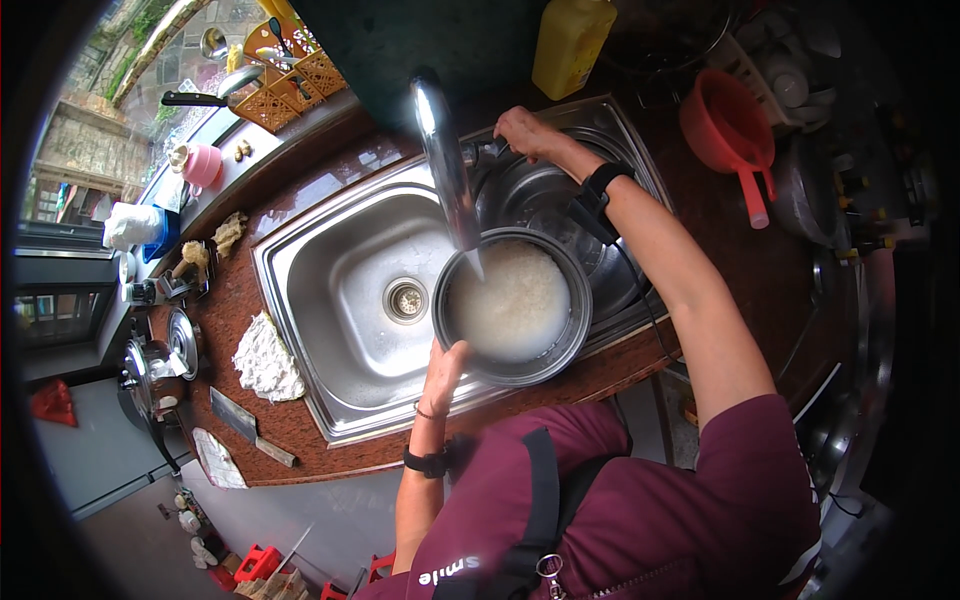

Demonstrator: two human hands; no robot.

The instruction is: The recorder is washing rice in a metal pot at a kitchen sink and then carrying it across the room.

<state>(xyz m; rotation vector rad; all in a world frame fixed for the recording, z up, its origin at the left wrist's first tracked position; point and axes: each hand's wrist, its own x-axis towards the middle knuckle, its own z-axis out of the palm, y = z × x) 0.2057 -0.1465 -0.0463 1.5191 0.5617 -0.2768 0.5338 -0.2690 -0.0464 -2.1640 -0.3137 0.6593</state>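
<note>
A metal inner pot (579, 300) holds rice grains under cloudy water (510, 300). It is held over the divider and the right-hand part of the stainless steel sink (330, 225). My left hand (448, 364) grips its near left rim, thumb on top. A thin stream of water (475, 264) runs into the pot from the chrome faucet (442, 157). Beyond the pot, my right hand (527, 135) is closed around the faucet's dark lever (501, 144), which the fingers partly hide.
A cleaver (251, 426) and a crumpled white cloth (268, 358) lie on the granite counter left of the sink. A yellow jug (574, 49) stands behind the sink. To the right is a red plastic dipper (724, 124). An orange utensil rack (289, 86) occupies the windowsill.
</note>
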